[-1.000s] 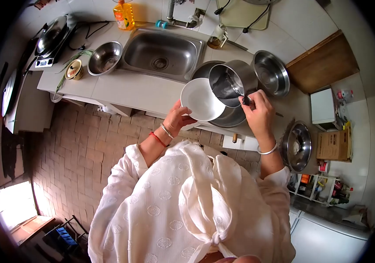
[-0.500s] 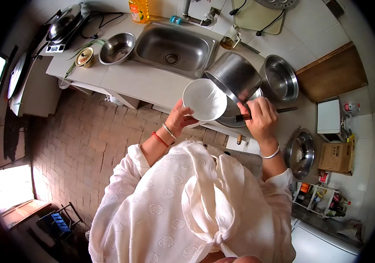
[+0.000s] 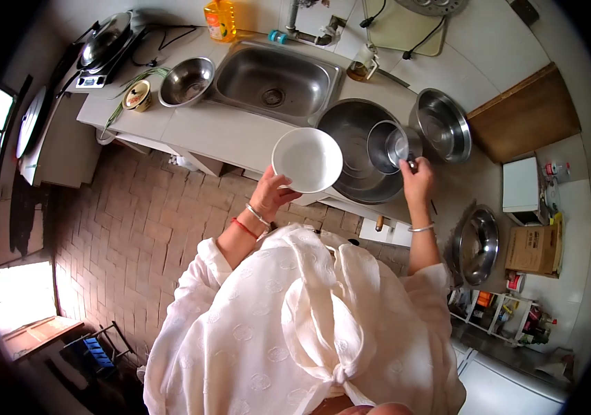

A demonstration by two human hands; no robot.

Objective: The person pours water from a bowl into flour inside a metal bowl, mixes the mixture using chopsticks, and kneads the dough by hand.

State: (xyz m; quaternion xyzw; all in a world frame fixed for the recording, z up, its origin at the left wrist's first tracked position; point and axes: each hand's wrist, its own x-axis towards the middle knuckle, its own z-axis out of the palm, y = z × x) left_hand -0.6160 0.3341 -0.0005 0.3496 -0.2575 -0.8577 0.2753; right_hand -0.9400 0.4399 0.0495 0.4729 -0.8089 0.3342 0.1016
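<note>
My left hand (image 3: 269, 192) grips a white bowl (image 3: 307, 160) by its near rim, thumb at the edge, held in front of the counter. The bowl's inside is pale; whether clear liquid lies in it I cannot tell. My right hand (image 3: 417, 181) is closed round the dark handle of a metal dipper (image 3: 387, 147). The dipper is over the right part of a large metal basin (image 3: 340, 128), its opening visible from above. Part of the basin is hidden behind the dipper and the bowl.
Left of the basin is a steel sink (image 3: 275, 76). A metal bowl (image 3: 186, 81), a small lidded pot (image 3: 137, 96) and green stalks (image 3: 111, 115) lie further left. Another steel basin (image 3: 441, 124) stands at the right, near a wooden board (image 3: 527, 114). An oil bottle (image 3: 220, 21) stands behind.
My right hand has lowered the dipper from a raised, tilted position beside the bowl to the large basin. My left hand has shifted the white bowl slightly left.
</note>
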